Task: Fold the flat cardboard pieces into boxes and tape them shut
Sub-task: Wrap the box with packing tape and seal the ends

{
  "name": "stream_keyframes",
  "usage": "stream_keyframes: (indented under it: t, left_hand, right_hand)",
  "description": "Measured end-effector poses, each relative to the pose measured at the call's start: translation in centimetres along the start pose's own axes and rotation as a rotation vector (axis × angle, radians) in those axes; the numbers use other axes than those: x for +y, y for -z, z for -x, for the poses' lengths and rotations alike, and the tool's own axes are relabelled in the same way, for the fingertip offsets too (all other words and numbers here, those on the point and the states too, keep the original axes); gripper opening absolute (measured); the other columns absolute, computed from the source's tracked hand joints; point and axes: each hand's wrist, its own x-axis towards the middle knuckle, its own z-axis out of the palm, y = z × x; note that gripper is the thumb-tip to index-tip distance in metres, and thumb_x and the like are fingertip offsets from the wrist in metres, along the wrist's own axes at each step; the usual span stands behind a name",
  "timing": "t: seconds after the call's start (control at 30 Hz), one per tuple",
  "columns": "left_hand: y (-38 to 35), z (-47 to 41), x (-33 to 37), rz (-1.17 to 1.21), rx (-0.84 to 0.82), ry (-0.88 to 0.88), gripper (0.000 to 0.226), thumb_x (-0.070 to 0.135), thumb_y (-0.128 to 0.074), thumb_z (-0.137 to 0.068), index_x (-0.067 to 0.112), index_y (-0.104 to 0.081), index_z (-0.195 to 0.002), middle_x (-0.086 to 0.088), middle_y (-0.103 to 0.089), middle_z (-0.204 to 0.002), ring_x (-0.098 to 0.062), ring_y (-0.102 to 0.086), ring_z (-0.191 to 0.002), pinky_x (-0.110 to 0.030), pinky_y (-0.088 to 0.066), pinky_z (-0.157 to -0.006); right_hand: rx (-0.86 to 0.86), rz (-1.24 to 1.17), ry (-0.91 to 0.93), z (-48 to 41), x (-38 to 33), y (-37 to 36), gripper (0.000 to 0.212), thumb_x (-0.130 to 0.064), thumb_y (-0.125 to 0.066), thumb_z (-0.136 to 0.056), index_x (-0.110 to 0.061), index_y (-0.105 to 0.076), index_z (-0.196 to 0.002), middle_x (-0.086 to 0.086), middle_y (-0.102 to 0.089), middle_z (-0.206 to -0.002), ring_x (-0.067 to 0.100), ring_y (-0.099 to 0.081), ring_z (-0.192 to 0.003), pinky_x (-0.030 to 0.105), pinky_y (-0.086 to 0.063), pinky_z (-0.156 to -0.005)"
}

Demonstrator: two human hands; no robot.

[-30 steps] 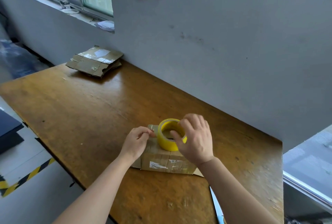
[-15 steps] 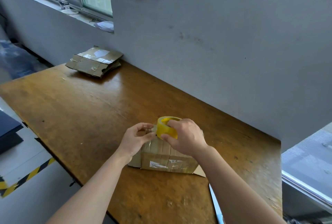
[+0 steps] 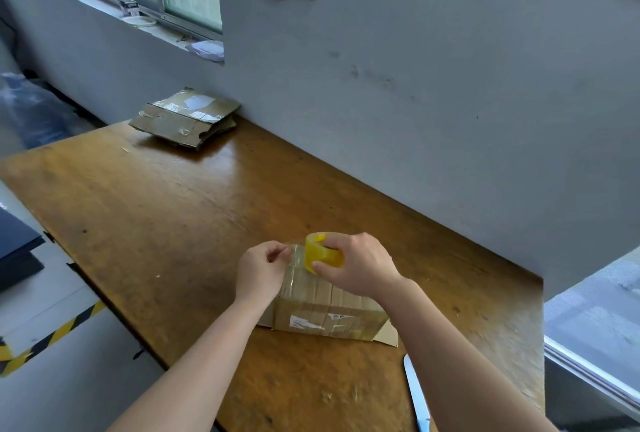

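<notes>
A small folded cardboard box (image 3: 325, 313) with old tape and labels sits on the wooden table (image 3: 156, 223) near its front edge. Just above the box, my right hand (image 3: 356, 268) grips a yellow roll of clear tape (image 3: 320, 253), thumb under it and fingers through the core. My left hand (image 3: 259, 270) pinches the free end of the tape (image 3: 294, 260), a short clear strip stretched between hand and roll over the box's left end. A stack of flat cardboard pieces (image 3: 187, 118) lies at the table's far left by the wall.
A grey wall (image 3: 415, 85) runs along the table's back edge, with a socket above. A blade-like white tool (image 3: 415, 393) lies near the front edge, right of my right arm. Left of the table is a drop to the floor with yellow-black hazard tape (image 3: 52, 338).
My right hand tipped the roll from lying flat on the box to standing on edge and lifted it. My left hand took the tape end, and a short strip now shows between them.
</notes>
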Motion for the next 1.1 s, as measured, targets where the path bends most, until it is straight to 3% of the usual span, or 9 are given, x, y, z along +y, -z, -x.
stream_keyframes:
  t: [0.17, 0.3, 0.47, 0.57, 0.63, 0.73, 0.8, 0.93, 1.1]
  left_hand:
    - [-1.0, 0.7, -0.8, -0.222, 0.032, -0.122, 0.020, 0.018, -0.057, -0.095, 0.017, -0.062, -0.076, 0.007, -0.059, -0.072, -0.009, -0.055, -0.067, -0.021, -0.040, -0.055]
    - [-1.4, 1.0, -1.1, -0.298, 0.056, -0.209, 0.012, 0.016, -0.058, -0.095, 0.011, -0.066, -0.087, 0.005, -0.059, -0.082, -0.013, -0.055, -0.071, -0.020, -0.042, -0.058]
    - [-1.0, 0.2, -0.6, -0.095, -0.043, 0.083, 0.021, 0.019, -0.055, -0.096, 0.019, -0.068, -0.080, 0.006, -0.065, -0.079, -0.011, -0.056, -0.070, -0.021, -0.037, -0.055]
    - [-0.4, -0.1, 0.3, 0.123, -0.029, 0.257, 0.026, 0.021, -0.056, -0.094, 0.022, -0.071, -0.073, 0.004, -0.066, -0.068, -0.014, -0.054, -0.064, -0.028, -0.037, -0.055]
    - [-0.2, 0.2, 0.8, -0.012, -0.001, 0.195, 0.027, 0.023, -0.053, -0.094, 0.023, -0.070, -0.072, 0.008, -0.062, -0.061, -0.013, -0.053, -0.060, -0.031, -0.041, -0.060]
    - [-0.4, 0.7, 1.3, -0.326, 0.113, -0.056, 0.023, 0.021, -0.051, -0.097, 0.019, -0.072, -0.089, 0.006, -0.069, -0.082, -0.013, -0.054, -0.077, -0.030, -0.043, -0.072]
    - [-0.6, 0.6, 1.4, -0.284, 0.126, -0.150, 0.019, 0.018, -0.054, -0.096, 0.015, -0.073, -0.099, 0.003, -0.068, -0.093, -0.012, -0.054, -0.084, -0.019, -0.040, -0.069]
    - [-0.2, -0.5, 0.9, -0.081, -0.122, -0.054, 0.027, 0.017, -0.064, -0.089, 0.026, -0.064, -0.115, 0.012, -0.059, -0.096, -0.003, -0.055, -0.086, -0.011, -0.040, -0.067]
    - [-0.2, -0.6, -0.5, -0.207, -0.213, -0.127, 0.040, 0.014, -0.068, -0.087, 0.024, -0.057, -0.124, 0.018, -0.048, -0.099, -0.001, -0.051, -0.087, -0.007, -0.037, -0.068]
  right_hand:
    - [-0.066, 0.033, 0.050, 0.0, -0.3, 0.3, 0.022, -0.053, -0.060, -0.087, -0.033, -0.052, -0.083, -0.016, -0.040, -0.060, 0.007, -0.041, -0.061, 0.027, -0.034, -0.075]
    - [-0.083, -0.018, -0.002, -1.2, -1.4, 1.2, 0.030, -0.057, -0.060, -0.086, -0.027, -0.062, -0.089, -0.016, -0.050, -0.068, 0.006, -0.050, -0.063, 0.019, -0.032, -0.053]
    - [-0.136, -0.061, -0.114, -2.5, -1.3, 1.1, 0.045, -0.057, -0.054, -0.090, -0.019, -0.066, -0.112, -0.007, -0.058, -0.095, 0.012, -0.054, -0.083, 0.022, -0.037, -0.059]
    - [-0.157, -0.084, -0.127, -3.1, -1.0, 1.0, 0.040, -0.054, -0.056, -0.089, -0.019, -0.069, -0.102, -0.013, -0.052, -0.078, 0.008, -0.050, -0.070, 0.021, -0.033, -0.053]
    - [-0.154, -0.084, -0.141, -3.5, -1.1, 0.8, 0.034, -0.053, -0.056, -0.088, -0.022, -0.068, -0.092, -0.015, -0.046, -0.067, 0.007, -0.047, -0.063, 0.021, -0.031, -0.051]
    - [-0.146, -0.080, -0.157, -3.6, -1.1, 0.7, 0.029, -0.054, -0.056, -0.087, -0.026, -0.063, -0.087, -0.014, -0.048, -0.070, 0.010, -0.050, -0.067, 0.022, -0.033, -0.052]
    - [-0.140, -0.090, -0.167, -3.5, -0.8, 0.9, 0.032, -0.055, -0.056, -0.087, -0.024, -0.066, -0.092, -0.012, -0.051, -0.074, 0.010, -0.051, -0.069, 0.021, -0.033, -0.052]
    - [-0.100, -0.147, -0.208, -3.1, -0.5, 1.1, 0.036, -0.053, -0.057, -0.088, -0.021, -0.069, -0.102, -0.012, -0.056, -0.076, 0.010, -0.054, -0.071, 0.022, -0.035, -0.053]
    - [-0.051, -0.145, -0.198, -3.1, -1.0, 1.8, 0.031, -0.053, -0.058, -0.087, -0.025, -0.070, -0.095, -0.009, -0.060, -0.080, 0.012, -0.056, -0.074, 0.022, -0.037, -0.053]
